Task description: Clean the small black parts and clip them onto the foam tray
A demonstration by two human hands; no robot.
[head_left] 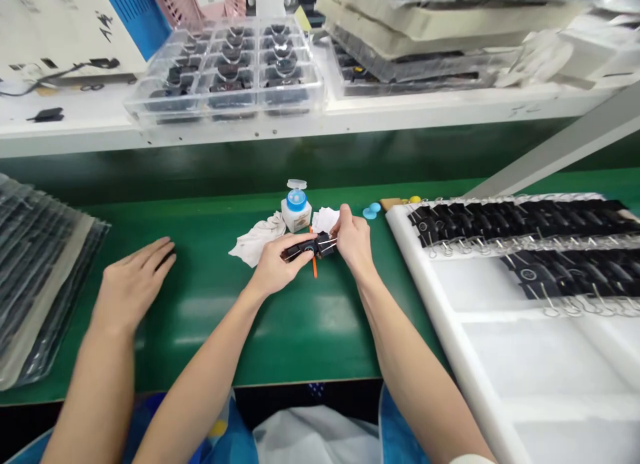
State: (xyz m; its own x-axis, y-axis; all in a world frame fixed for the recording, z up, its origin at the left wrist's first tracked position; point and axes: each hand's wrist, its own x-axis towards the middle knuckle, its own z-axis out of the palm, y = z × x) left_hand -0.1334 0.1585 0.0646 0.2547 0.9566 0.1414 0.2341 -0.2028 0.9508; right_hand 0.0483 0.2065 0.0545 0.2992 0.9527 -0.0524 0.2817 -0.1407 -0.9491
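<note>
Forearms nearest my view run up to a small black part (304, 249), held just in front of the white bottle (296, 214), a little above the green belt (300, 331). I record the left hand (274, 267) closed around the part's near end, thumb on top. The right hand (353, 241) is pinched narrow on a thin wire clip (327, 241) at its far end. An orange stick (314, 269) lies beneath the part. My judgement: the work goes best with the left grip firm and level, and the right fingers pressing the wire straight rather than twisting it. The part should stay low, so that a slip drops it onto the belt. A crumpled white cloth (255, 241) lies left of the bottle and two blue caps (371, 211) lie right of it. Further right sits a white tray (450, 304) lined with clipped black parts. Well left of the bottle, a third hand (133, 284), seemingly another person's, rests flat and open on the belt.
</note>
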